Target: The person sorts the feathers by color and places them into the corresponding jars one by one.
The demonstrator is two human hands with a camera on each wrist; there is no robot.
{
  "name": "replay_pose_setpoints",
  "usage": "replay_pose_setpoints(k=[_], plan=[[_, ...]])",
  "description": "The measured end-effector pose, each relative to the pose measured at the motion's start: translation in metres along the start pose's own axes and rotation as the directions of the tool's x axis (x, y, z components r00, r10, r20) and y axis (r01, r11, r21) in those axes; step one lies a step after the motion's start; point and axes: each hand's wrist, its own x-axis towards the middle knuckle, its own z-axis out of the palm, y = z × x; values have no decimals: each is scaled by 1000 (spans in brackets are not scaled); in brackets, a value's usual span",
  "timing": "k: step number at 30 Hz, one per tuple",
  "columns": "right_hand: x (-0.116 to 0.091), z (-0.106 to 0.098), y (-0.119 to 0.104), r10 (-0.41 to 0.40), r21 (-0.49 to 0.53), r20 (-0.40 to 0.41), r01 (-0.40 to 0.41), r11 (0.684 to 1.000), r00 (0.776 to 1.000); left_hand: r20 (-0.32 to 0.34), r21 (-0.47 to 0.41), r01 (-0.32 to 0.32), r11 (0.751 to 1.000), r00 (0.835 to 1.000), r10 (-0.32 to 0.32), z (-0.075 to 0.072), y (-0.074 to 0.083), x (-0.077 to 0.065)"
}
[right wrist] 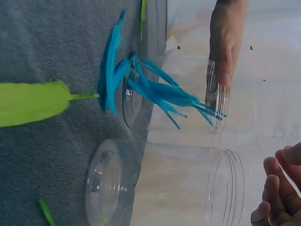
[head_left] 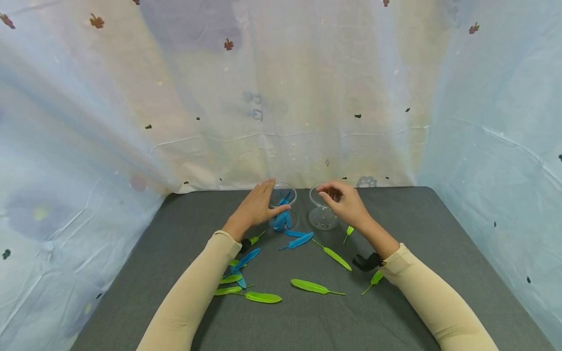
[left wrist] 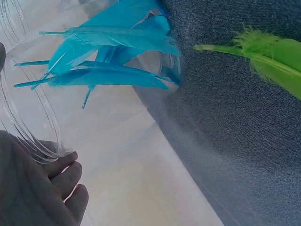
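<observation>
My left hand (head_left: 259, 202) holds the left clear plastic jar (right wrist: 218, 106) about its rim, with the thumb across the near side. Several blue feathers (left wrist: 108, 77) stand inside that jar, quills upward. Beside it stands a second clear jar (head_left: 323, 220), in which I see no feather. Over this jar's mouth, my right hand (head_left: 344, 201) has its fingers curled and its thumb near the index fingertip. Nothing shows between those fingers. Two blue feathers (head_left: 300, 240) lie just in front of the jars.
Green feathers are scattered on the dark grey cloth: one green feather (head_left: 337, 258) before the right jar, another (head_left: 313, 286) nearer me. Green and blue feathers (head_left: 246, 261) cluster beside my left forearm. A patterned curtain (head_left: 290, 97) hangs behind the table.
</observation>
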Motion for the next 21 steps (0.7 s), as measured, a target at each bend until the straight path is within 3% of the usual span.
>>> replay_pose_setpoints(k=[21], plan=[[-39, 6, 4, 18, 7, 75, -18, 1000, 997, 0, 15, -8, 1000, 1000, 8, 0, -1, 0]])
